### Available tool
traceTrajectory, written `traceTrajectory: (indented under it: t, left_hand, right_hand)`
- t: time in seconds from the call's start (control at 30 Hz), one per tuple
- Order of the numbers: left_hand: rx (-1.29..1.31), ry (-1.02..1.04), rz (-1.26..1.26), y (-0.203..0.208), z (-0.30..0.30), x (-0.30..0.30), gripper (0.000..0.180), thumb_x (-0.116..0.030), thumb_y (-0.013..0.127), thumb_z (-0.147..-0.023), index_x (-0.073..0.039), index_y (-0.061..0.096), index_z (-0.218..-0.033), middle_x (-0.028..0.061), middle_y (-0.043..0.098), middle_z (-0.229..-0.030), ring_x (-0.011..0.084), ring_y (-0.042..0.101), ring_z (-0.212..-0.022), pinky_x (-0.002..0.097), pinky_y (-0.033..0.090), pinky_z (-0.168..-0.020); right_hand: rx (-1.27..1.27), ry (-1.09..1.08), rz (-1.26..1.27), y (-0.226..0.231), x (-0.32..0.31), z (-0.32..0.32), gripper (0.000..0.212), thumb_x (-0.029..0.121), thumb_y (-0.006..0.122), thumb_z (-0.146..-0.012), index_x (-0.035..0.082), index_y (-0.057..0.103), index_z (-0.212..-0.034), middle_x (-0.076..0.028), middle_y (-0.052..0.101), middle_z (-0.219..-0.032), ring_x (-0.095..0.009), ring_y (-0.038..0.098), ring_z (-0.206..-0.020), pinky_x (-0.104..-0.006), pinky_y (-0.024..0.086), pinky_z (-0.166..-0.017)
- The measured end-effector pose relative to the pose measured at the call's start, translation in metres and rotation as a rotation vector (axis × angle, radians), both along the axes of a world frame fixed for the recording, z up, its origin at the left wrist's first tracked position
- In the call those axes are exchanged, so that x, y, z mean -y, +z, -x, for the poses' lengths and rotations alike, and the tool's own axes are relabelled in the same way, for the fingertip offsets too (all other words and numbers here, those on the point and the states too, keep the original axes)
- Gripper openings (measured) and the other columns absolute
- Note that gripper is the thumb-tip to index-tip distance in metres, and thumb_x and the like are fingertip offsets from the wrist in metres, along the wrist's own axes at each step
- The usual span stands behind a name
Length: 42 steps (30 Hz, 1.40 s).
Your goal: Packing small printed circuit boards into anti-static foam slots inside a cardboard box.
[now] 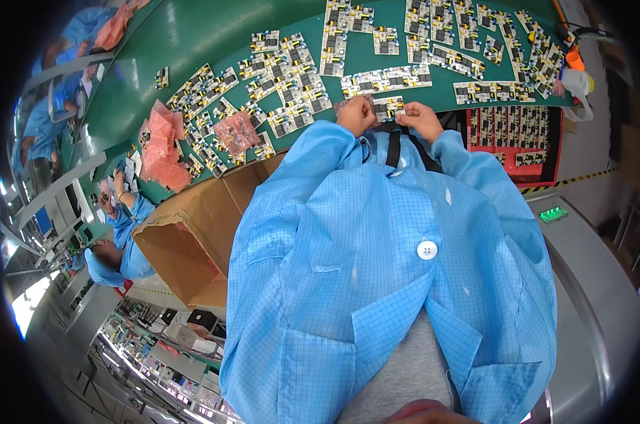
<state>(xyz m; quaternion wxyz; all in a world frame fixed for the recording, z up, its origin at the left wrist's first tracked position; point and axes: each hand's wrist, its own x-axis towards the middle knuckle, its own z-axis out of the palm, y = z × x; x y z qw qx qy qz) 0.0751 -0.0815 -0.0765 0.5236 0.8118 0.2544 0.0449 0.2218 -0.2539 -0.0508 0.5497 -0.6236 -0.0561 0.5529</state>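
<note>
Between my hands, at the table's front edge, is a small circuit board (387, 108) with black, yellow and white parts on it. My right hand (421, 121) pinches its right end between thumb and fingers. At its left end, my left hand (356, 116) is closed with the fingertips on the board. A bit of pink wrap (344, 106) shows behind the left fingers; whether they grip it too is hidden. Just beyond lies a joined strip of boards (385, 80) on the green table (224, 49).
Many board panels (296, 71) cover the table. Pink bubble wrap (166, 148) and a bubble-wrapped bundle (236, 133) lie to the left. An open cardboard box (192, 237) stands beside my left arm. At right is a red tray (556, 152) holding boards. Co-workers (125, 240) sit at the left.
</note>
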Motion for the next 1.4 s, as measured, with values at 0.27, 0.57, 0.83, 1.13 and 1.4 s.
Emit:
traceTrajectory:
  t: [0.27, 0.57, 0.83, 1.13, 1.4]
  left_hand:
    - [0.057, -0.028, 0.000, 0.012, 0.005, -0.001, 0.015, -0.007, 0.066, -0.074, -0.002, 0.055, -0.081, 0.0119, 0.054, -0.079, 0.0220, 0.058, -0.064, 0.0334, 0.049, -0.059]
    - [0.231, -0.109, -0.118, 0.029, 0.008, -0.004, 0.013, -0.009, 0.066, -0.073, -0.006, 0.057, -0.082, 0.0085, 0.054, -0.087, 0.0252, 0.059, -0.076, 0.0358, 0.050, -0.065]
    - [0.245, -0.139, -0.239, 0.043, 0.015, -0.006, 0.014, -0.010, 0.066, -0.073, -0.009, 0.058, -0.085, 0.0072, 0.056, -0.094, 0.0290, 0.058, -0.087, 0.0370, 0.051, -0.073]
    - [0.279, 0.009, -0.148, 0.043, 0.014, -0.006, 0.015, -0.006, 0.066, -0.072, -0.006, 0.058, -0.085, 0.0092, 0.056, -0.094, 0.0296, 0.057, -0.090, 0.0373, 0.049, -0.075]
    - [0.308, -0.031, -0.227, 0.053, 0.019, -0.009, 0.014, -0.007, 0.067, -0.072, -0.006, 0.059, -0.083, 0.0092, 0.056, -0.094, 0.0287, 0.056, -0.088, 0.0374, 0.048, -0.076]
  right_hand:
    - [-0.102, 0.009, 0.025, 0.001, -0.002, -0.006, 0.024, 0.001, 0.069, -0.079, -0.004, 0.057, -0.100, -0.011, 0.065, -0.089, -0.018, 0.065, -0.081, -0.0261, 0.054, -0.072]
    - [0.038, 0.143, 0.155, 0.005, -0.005, -0.009, 0.024, 0.012, 0.070, -0.080, 0.004, 0.060, -0.100, -0.002, 0.064, -0.084, -0.009, 0.058, -0.068, -0.0206, 0.044, -0.056]
    - [0.006, 0.156, 0.215, 0.024, -0.010, -0.007, 0.021, 0.008, 0.071, -0.077, 0.002, 0.060, -0.093, -0.006, 0.065, -0.085, -0.011, 0.059, -0.073, -0.0245, 0.047, -0.062]
    - [0.247, 0.154, 0.014, 0.011, -0.018, 0.007, 0.027, 0.009, 0.072, -0.074, 0.000, 0.061, -0.097, -0.007, 0.065, -0.085, -0.014, 0.061, -0.079, -0.0262, 0.049, -0.072]
    - [-0.022, 0.014, 0.261, 0.029, -0.028, 0.008, 0.024, 0.019, 0.072, -0.076, 0.006, 0.063, -0.094, 0.001, 0.051, -0.063, -0.007, 0.043, -0.052, -0.0250, 0.030, -0.043]
